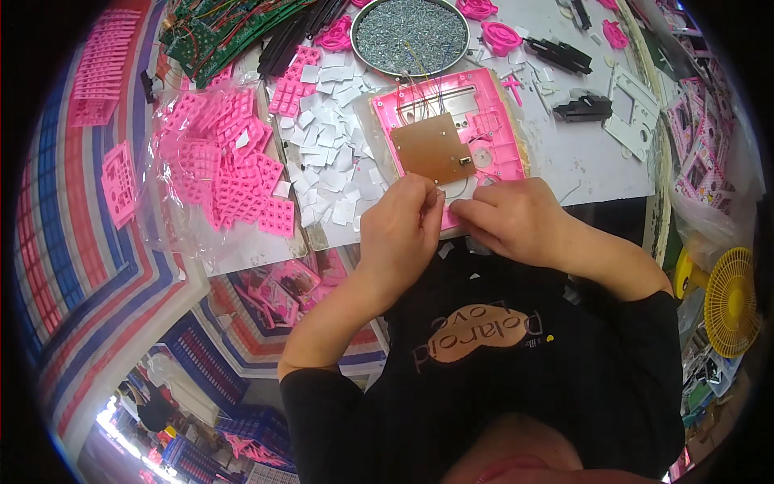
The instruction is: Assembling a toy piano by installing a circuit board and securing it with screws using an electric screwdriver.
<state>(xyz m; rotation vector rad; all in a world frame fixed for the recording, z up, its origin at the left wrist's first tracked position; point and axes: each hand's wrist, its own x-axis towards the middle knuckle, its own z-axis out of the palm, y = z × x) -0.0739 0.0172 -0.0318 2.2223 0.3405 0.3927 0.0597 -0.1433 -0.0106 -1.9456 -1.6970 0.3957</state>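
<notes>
We judge assembly underway: left hand (401, 228) and right hand (509, 218) pinch something small, unidentifiable, at the pink housing (484, 121)'s near edge, brown board (433, 148) seated; next needs precise placement.

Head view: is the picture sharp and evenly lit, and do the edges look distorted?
Head view: soft even light and sharp on the hands and the pink plastic frame; the table edge bends toward the rim, the corners are black, and a bright spot glares at lower left.

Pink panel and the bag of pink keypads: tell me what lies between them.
In the head view, a heap of small white paper squares covers the table between the pink panel and the bag of pink keypads.
</notes>
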